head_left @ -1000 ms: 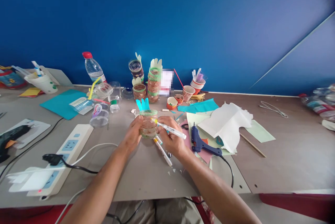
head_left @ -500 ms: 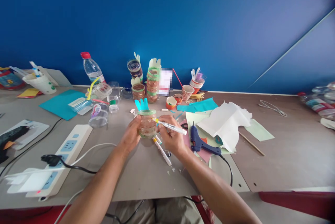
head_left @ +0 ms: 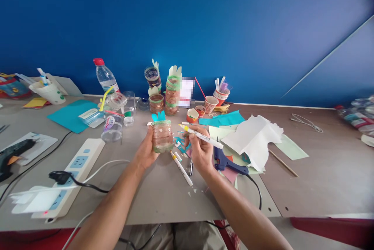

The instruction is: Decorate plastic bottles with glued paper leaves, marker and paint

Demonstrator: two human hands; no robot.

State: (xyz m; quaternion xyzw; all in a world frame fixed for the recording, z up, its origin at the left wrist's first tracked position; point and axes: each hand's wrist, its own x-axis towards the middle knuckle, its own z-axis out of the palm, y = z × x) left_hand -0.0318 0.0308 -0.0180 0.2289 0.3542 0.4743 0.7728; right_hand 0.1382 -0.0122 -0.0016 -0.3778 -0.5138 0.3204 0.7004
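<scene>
My left hand (head_left: 147, 149) is closed around the left side of a cut plastic bottle cup (head_left: 163, 136), painted brown with green bands and topped with blue paper petals (head_left: 158, 117). Two small pale spots show on its front. In my right hand (head_left: 201, 149) is a white acrylic marker (head_left: 206, 137) with a yellow tip, which points left toward the cup but stands apart from it. On the table between my hands lies another white marker (head_left: 181, 168) with a yellow end. Blue paper scraps (head_left: 181, 145) are scattered behind it.
A blue glue gun (head_left: 229, 163) and crumpled white paper (head_left: 251, 139) lie at right. Similar painted bottle cups (head_left: 172, 96) stand at the back. On the left are a power strip (head_left: 71, 174) with cables, clear bottle pieces (head_left: 112, 127) and a red-capped bottle (head_left: 105, 76).
My right hand has drawn the marker away from the cup to the right. The cup has shifted slightly left and is turned, with pale spots now facing me.
</scene>
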